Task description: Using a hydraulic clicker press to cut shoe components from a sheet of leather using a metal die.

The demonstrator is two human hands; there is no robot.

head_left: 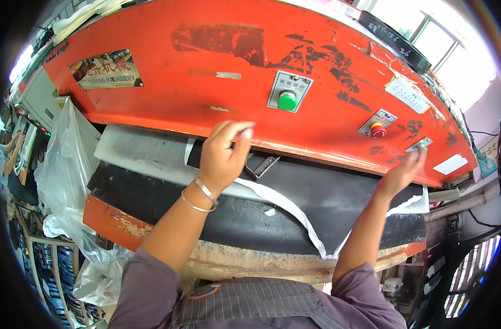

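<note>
My left hand [224,149] is raised in front of the red press beam [168,104], its fingers loosely bent and apart from the thumb, with nothing visible in it. A black, metal-edged frame like a cutting die [261,166] lies just below and right of it on a black sheet [316,192] with a white edge. My right hand [401,172] reaches up with fingers stretched out to a small switch plate [419,145] at the beam's right; its fingertips cover part of the plate, and I cannot tell whether they press it.
A green push button [287,101] and a red knob [378,130] stick out of the beam. The black sheet lies on a worn pad [146,156] below the beam. Clear plastic bags [69,170] hang at the left. A black strip-shaped ring [396,41] rests on top.
</note>
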